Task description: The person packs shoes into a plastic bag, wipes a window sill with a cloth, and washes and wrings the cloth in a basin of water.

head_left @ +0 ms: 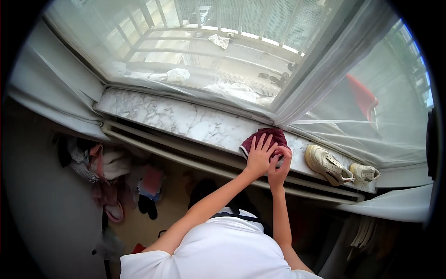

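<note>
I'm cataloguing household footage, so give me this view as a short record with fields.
left hand: spread on a dark maroon cloth with white edging
right hand: fingers bent, at the cloth's near right side
surface: grey-veined white marble windowsill
right of cloth: two off-white shoes
lower left: heap of white, grey and pink fabrics

Daylight comes through wide windowpanes (260,65), divided by a thick upright frame (312,65), with pale metal railings (186,56) outside. A grey-veined, marble-patterned windowsill (158,114) runs beneath them, a whitish curtain (58,76) hanging at its left end. Below, the tan floor (132,228) lies in shadow.
</note>
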A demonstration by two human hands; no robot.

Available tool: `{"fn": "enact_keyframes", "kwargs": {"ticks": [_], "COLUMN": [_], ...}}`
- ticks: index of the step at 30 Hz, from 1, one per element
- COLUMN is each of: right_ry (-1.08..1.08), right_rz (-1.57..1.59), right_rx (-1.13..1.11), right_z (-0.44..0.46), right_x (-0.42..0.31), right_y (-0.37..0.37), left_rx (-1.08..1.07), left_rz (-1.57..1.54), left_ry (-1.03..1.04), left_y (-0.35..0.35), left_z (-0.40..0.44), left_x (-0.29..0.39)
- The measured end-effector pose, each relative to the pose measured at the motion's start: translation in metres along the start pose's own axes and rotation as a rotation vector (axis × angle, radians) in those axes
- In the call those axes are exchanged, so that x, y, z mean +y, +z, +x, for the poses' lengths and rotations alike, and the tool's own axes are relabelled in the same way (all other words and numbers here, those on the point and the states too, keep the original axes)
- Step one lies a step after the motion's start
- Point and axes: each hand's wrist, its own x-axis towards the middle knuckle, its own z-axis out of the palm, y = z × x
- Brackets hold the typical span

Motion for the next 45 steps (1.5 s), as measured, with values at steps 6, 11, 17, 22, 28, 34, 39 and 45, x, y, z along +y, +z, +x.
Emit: {"fn": "enact_keyframes", "kwargs": {"ticks": [6,11,17,22,28,34,39,45], "right_ry": [-0.009,0.061,0.117,0.167,0.164,0.210,0.226,0.266], "right_rz": [0.098,0.162,0.255,0.316,0.304,0.275,0.260,0.250], "right_rx": [-0.119,-0.153,-0.179,-0.255,-0.331,-0.378,-0.335,-0.275], "right_z": [-0.007,-0.006,-0.007,-0.012,-0.024,-0.033,-0.034,-0.043], "right_x": [-0.035,-0.071,-0.129,-0.169,-0.192,-0.184,-0.189,-0.195], "right_y": [0.070,0.153,0.267,0.332,0.356,0.350,0.344,0.332], "left_rx": [0.098,0.146,0.221,0.213,0.273,0.359,0.474,0.493], "left_rz": [0.053,0.202,0.441,0.543,0.584,0.581,0.639,0.656], "left_ry": [-0.162,-0.252,-0.509,-0.600,-0.595,-0.622,-0.758,-0.885], "left_y": [-0.066,-0.152,-0.271,-0.359,-0.374,-0.366,-0.357,-0.353], "left_z": [-0.010,-0.038,-0.082,-0.106,-0.109,-0.139,-0.134,-0.133], "left_x": [-0.101,-0.230,-0.413,-0.555,-0.586,-0.563,-0.558,-0.553]}}
